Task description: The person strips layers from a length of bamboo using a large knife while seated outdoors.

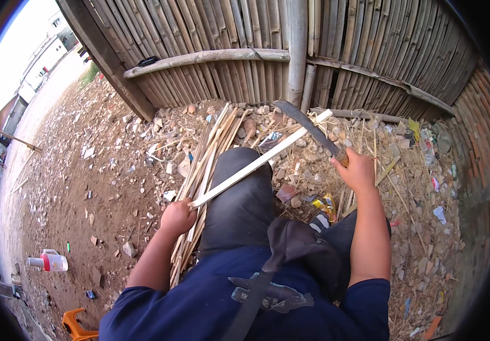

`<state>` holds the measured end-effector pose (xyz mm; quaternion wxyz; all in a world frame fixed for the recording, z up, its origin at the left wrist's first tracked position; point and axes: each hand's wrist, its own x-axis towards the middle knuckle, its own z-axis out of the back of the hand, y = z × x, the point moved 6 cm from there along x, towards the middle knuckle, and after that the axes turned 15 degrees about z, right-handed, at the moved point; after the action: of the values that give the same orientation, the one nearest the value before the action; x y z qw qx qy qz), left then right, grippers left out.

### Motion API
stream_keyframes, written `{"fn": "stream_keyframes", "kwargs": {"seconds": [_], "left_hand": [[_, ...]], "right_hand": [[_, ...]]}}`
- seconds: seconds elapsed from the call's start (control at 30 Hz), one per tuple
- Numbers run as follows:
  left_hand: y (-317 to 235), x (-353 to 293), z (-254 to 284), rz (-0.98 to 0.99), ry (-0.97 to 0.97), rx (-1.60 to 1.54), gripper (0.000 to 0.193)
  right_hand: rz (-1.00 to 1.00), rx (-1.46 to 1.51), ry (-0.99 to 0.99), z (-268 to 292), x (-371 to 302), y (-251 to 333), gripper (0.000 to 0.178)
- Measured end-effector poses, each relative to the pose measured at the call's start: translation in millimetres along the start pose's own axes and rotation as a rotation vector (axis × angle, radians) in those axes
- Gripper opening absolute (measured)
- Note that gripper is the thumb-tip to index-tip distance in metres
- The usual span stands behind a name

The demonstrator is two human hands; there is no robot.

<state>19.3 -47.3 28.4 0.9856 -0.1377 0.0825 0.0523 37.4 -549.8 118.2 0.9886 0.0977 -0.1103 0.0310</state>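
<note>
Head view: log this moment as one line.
left hand: holds pale strip | right hand: holds curved knife | strip: over leg, knife crosses it, contact unclear | beside leg: strip pile

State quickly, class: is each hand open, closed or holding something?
Left hand: closed, holding one end of a pale strip.
Right hand: closed, holding a curved knife.

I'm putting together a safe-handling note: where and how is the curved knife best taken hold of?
Probably by the handle of the curved knife, coming from the near right side. That end points toward the person, while the dark blade curves away, tip to the far left. The right hand holds it there, clear of the blade.
</note>
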Motion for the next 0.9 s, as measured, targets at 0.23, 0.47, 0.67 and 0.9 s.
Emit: {"fn": "stream_keyframes", "kwargs": {"seconds": [0.23,0.47,0.67,0.9], "left_hand": [[6.1,-1.8,-6.6,-0.026,-0.026,-0.001,0.022],[4.2,-2.0,-8.9,-0.033,-0.042,-0.036,0.020],[-4.4,-6.2,-2.7,-0.023,-0.053,-0.089,0.018],[4.1,-12.5,-8.9,-0.023,-0.096,-0.102,0.017]], "right_hand": [[-0.013,0.026,0.034,-12.1,3.8,-0.2,0.040],[-0.028,0.346,0.064,-37.5,5.1,-10.7,0.037],[0.014,0.340,-0.036,-28.9,4.1,-0.9,0.033],[-0.035,0.214,0.003,-28.9,6.4,9.4,0.035]]}}
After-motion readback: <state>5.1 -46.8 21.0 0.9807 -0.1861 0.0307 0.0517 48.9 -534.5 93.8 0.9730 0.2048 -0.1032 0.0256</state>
